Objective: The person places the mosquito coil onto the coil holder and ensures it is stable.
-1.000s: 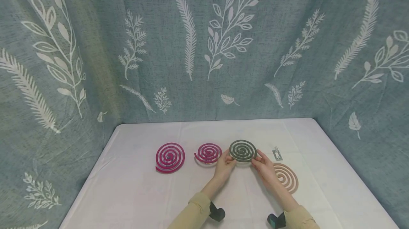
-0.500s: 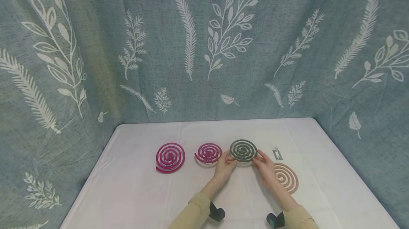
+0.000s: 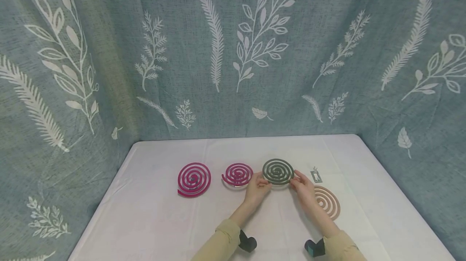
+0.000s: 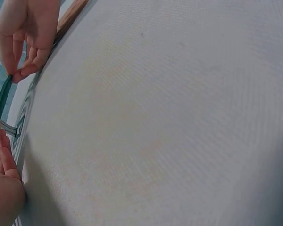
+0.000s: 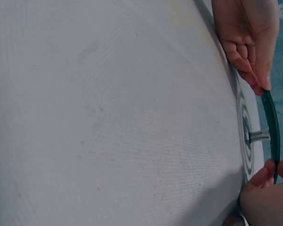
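Observation:
A dark green mosquito coil (image 3: 278,171) sits level on a small metal stand (image 4: 10,129) that props it above the table. My left hand (image 3: 256,190) pinches the coil's near left edge between thumb and fingers. On the opposite side, my right hand (image 3: 303,190) pinches the near right edge. Both wrist views show the coil edge-on, with the stand under its middle. Left of my left hand, a magenta coil (image 3: 238,174) appears raised on a stand too. Another magenta coil (image 3: 194,179) lies farther left, with something grey under its centre.
A tan coil (image 3: 329,204) lies partly behind my right wrist. Beyond it, a small flat metal stand piece (image 3: 316,175) rests on the white-covered table (image 3: 138,212). Patterned blue-green curtains (image 3: 233,50) hang at the back and both sides.
The green coil and both hands have shifted very slightly to the right. Both hands keep their pinch on its edges, and the other coils stay where they were.

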Tool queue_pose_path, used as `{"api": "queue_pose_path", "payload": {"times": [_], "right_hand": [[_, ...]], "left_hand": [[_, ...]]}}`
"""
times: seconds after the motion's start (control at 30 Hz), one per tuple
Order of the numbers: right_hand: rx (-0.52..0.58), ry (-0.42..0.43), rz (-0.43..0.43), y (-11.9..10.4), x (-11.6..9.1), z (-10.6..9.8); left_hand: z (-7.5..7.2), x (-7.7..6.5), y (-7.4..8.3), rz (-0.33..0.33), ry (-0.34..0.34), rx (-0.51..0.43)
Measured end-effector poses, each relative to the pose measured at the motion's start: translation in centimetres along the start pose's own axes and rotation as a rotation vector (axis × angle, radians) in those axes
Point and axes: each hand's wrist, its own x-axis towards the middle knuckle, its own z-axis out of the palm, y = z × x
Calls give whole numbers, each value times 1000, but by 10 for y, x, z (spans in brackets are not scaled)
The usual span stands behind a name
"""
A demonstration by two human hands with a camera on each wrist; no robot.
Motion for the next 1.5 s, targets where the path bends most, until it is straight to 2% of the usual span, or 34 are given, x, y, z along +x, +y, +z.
{"api": "queue_pose_path", "payload": {"times": [0.2, 0.4, 0.5, 0.57, 0.63, 0.77, 1.17, 1.5], "right_hand": [[21, -4, 32, -2, 1, -2], [83, -29, -38, 7, 5, -7], [85, -41, -26, 7, 6, -8], [82, -46, -7, 4, 5, -8], [43, -31, 39, -1, 3, -6], [39, -36, 46, -3, 3, -6], [65, -104, 80, -10, -1, -10], [65, -100, 93, -10, 0, -10]], "left_hand": [[1, 0, 0, -3, 3, -3], [2, 0, 1, 4, 8, 12], [0, -8, 16, -2, 5, 8], [0, -10, 20, 0, 6, 11], [0, -9, 19, -4, 7, 19], [3, 2, -1, -2, 11, 37], [2, 4, -1, -13, 7, 35], [0, 3, -1, -18, -8, 12]]}}
